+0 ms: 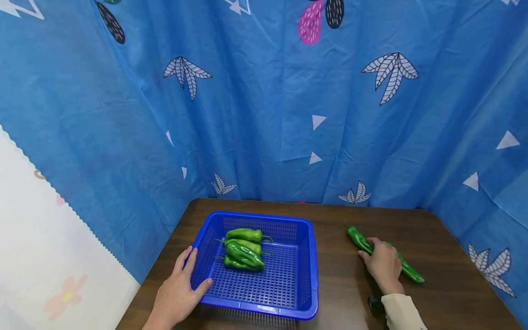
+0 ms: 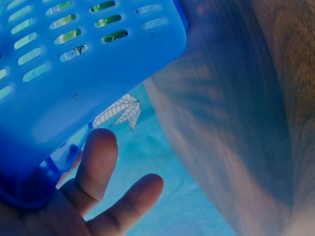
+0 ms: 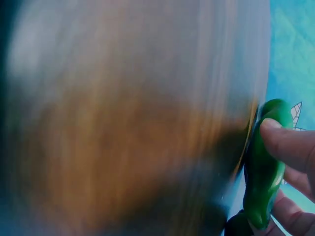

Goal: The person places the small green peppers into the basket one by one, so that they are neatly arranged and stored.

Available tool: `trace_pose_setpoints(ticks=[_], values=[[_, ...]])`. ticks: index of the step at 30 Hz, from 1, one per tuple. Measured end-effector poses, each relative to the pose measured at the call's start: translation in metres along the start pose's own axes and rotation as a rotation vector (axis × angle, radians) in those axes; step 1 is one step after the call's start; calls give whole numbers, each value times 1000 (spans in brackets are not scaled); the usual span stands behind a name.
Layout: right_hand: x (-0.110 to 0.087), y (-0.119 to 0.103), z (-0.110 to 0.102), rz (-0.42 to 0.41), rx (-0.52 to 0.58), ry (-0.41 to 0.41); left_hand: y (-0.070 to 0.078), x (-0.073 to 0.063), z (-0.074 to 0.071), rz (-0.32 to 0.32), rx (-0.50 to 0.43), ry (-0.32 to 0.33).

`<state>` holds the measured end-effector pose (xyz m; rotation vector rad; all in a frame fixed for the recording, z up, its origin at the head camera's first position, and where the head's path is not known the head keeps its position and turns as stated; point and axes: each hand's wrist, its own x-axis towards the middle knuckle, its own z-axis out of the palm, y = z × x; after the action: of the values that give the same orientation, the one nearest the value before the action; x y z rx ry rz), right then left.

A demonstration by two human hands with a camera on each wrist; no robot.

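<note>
My left hand (image 1: pixel 176 293) is at the near left corner of a blue plastic basket (image 1: pixel 315 275), its thumb over the rim and its fingers fairly straight along the outer side. In the left wrist view, spread fingers (image 2: pixel 101 162) show below the slotted basket wall (image 2: pixel 98 88). Several green peppers (image 1: pixel 243 252) lie inside, towards the left. On the table to the right, my right hand (image 1: pixel 383 266) grips a green pepper (image 1: pixel 358 236), thumb on its near side, as the right wrist view shows the pepper (image 3: pixel 266 172). Another green pepper (image 1: pixel 410 270) emerges beyond the hand, partly hidden.
Basket and loose peppers rest on a dark brown wooden table (image 1: pixel 334 279). Behind it hangs a blue patterned curtain (image 1: pixel 264 114), close to the far edge. A pale cloth with a flower print (image 1: pixel 49 256) borders the left side.
</note>
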<state>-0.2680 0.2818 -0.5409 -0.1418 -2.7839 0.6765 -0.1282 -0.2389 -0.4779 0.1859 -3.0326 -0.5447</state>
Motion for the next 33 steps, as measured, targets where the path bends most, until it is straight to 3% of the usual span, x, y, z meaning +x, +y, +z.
trace_pose_setpoints(ticks=[13, 22, 33], values=[[1, -3, -3, 5, 21, -24, 1, -2, -3, -5, -24, -5], [-2, -5, -4, 10, 31, 15, 1, -3, -2, -6, -32, -7], [-4, -7, -7, 44, 60, 2, 0, -2, -1, 10, -22, 5]])
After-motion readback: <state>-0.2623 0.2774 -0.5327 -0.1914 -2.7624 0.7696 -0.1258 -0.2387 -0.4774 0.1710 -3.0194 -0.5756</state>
